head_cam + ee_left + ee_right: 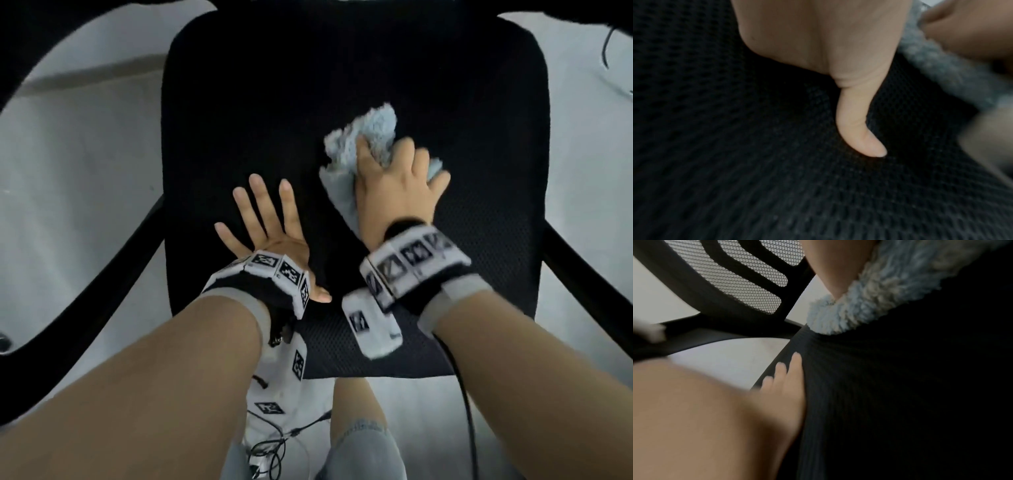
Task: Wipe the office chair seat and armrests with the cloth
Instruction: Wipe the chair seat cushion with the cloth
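The black mesh chair seat (342,68) fills the middle of the head view. My left hand (263,212) lies flat on its front left part with the fingers spread, and its thumb (855,123) rests on the mesh (735,146). My right hand (397,181) sits right of centre and grips a bunched light-blue fluffy cloth (370,137) against the seat. The thumb is on top and the fingers curl over the cloth's right side. The cloth (879,296) is blurred in the right wrist view. Black armrests run down the left (102,274) and right (589,274).
The mesh backrest (735,280) rises behind the seat. Pale floor (85,154) surrounds the chair. A thin dark cable (608,44) lies on the floor at the far right. Cables (274,445) hang by my legs (359,445) at the seat's front edge.
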Motion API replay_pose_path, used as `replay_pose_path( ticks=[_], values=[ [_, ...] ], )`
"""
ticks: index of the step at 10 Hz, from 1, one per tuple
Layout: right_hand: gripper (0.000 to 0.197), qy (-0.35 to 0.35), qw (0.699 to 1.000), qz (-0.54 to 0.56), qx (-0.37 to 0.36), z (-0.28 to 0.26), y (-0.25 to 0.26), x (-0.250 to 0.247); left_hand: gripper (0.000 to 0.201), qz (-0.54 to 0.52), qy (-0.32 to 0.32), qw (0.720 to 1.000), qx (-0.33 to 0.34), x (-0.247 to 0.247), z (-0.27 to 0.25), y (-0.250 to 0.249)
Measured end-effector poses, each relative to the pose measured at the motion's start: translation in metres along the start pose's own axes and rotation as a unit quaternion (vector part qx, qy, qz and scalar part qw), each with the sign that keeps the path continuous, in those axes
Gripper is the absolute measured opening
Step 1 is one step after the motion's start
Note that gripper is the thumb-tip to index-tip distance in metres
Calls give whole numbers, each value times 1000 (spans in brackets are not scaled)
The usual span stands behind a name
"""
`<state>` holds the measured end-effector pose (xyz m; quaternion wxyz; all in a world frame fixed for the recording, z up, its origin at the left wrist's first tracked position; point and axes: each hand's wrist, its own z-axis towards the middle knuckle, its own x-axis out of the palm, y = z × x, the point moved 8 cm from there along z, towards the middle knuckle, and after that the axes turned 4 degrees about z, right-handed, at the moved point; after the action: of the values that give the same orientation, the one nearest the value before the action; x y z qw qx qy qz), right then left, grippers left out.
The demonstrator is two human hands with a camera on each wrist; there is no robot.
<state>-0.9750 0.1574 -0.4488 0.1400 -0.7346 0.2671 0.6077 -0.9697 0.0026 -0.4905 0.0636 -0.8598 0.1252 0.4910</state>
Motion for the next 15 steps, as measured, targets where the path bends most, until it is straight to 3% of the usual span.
replay_pose_path(
  ticks=[1, 2, 3, 4, 5, 6, 7, 8, 10, 11, 12, 13, 14, 15],
  values=[
    [47, 32, 999, 6, 0, 36, 12, 0, 111, -31, -31, 999, -10, 0, 0, -3],
    [44, 11, 1000, 0, 8, 12, 2, -3, 111, -14, -57, 998, -29, -5, 4, 1],
    [43, -29, 1000, -9, -4, -30, 1, 1, 149, 9, 52, 998, -24, 12, 2, 0],
    [45, 22, 1000, 10, -5, -2, 15, 5, 108, -72, 7, 997, -14, -2, 1, -1],
    [47, 24, 999, 27, -9, 35, 26, -3, 143, -29, 99, 995, 0, 9, 8, 1],
    [46, 25, 999, 22, -5, 23, 15, -5, 157, -14, 107, 994, 1, 9, 9, 3],
    [44, -1, 1000, 2, -18, -26, 3, -2, 162, -4, 102, 994, -23, 7, 4, 1],
    [42, -5, 999, -3, -37, -16, 11, 0, 133, -43, 77, 996, -18, 4, 3, -1],
    [47, 53, 998, 28, -3, 45, 30, -12, 143, -13, 134, 991, -15, 5, 6, 5],
    [49, 48, 998, 7, -37, -11, 22, 1, 147, 2, 150, 989, -16, 1, -2, -1],
    [54, 120, 990, 5, -74, -50, 29, 11, 122, -43, 124, 991, -25, -1, -3, -2],
    [50, 133, 989, 27, -64, -18, 41, 9, 92, -76, 108, 991, -28, -10, 5, 3],
    [49, 102, 992, 50, -56, 12, 51, 4, 119, -42, 144, 988, -19, -10, 10, 3],
    [48, 79, 995, 29, -60, 0, 36, 6, 92, -49, 120, 991, -26, -15, 5, -1]
  ],
)
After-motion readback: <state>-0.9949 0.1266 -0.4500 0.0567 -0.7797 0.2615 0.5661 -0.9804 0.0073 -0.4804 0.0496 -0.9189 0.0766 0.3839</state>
